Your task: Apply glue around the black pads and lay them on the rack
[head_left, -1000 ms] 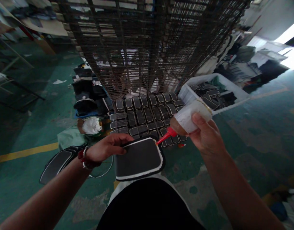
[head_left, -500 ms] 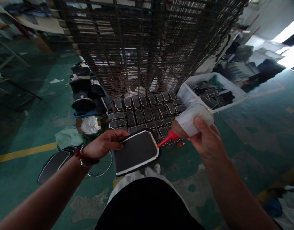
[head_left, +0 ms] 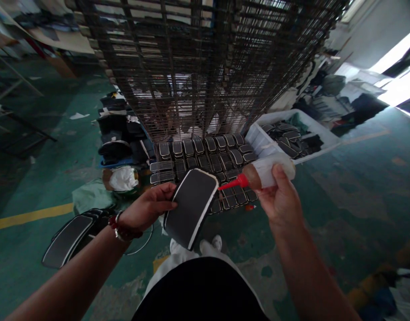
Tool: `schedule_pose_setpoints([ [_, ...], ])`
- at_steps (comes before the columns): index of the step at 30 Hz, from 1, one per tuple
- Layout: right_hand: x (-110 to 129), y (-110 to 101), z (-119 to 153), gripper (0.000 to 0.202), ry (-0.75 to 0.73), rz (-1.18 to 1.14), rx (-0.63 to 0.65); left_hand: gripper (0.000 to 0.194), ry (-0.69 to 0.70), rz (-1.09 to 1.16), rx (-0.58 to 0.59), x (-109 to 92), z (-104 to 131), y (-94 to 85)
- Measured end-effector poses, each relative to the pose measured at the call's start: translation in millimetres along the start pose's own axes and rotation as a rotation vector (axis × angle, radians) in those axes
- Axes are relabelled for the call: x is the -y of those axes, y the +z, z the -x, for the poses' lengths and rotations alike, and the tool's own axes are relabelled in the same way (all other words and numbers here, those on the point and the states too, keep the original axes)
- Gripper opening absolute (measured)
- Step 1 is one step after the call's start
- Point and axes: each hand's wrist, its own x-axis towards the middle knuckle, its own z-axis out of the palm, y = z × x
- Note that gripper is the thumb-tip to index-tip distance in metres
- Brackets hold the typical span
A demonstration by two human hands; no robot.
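Note:
My left hand (head_left: 156,205) grips the left edge of a flat black panel (head_left: 193,205) with rounded corners and a white border strip. The panel is tilted in front of my legs. In my right hand (head_left: 281,200) lies a squeeze bottle (head_left: 268,171), on its side, with brownish contents and a red nozzle (head_left: 235,182). The nozzle tip is at the panel's right border near the upper corner; whether it touches, I cannot tell. Below and behind the panel, rows of smaller black pieces (head_left: 188,147) with pale edges lie on a wire rack.
A tall stack of wire racks (head_left: 198,67) rises straight ahead. To its right stands a white bin (head_left: 258,138) holding dark pieces. More black panels (head_left: 67,240) lie on the floor at left, near a green cloth (head_left: 91,196), an open bag (head_left: 123,178) and a dark pile (head_left: 113,129).
The panel has turned counter-clockwise in my left hand, its far end now pointing up. The bottle has risen slightly and lies more level, its nozzle still at the border.

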Motion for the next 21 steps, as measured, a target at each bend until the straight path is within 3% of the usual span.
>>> schedule_pose_setpoints([
  [6,-5,7,-8,0.035,-0.089,0.027,-0.016,0.026,0.002,0.041,0.019,2,-6,1.9],
  [21,-17,3,8,0.028,-0.058,0.131,0.025,0.027,-0.054,0.122,-0.088,-3,-14,6.9],
])
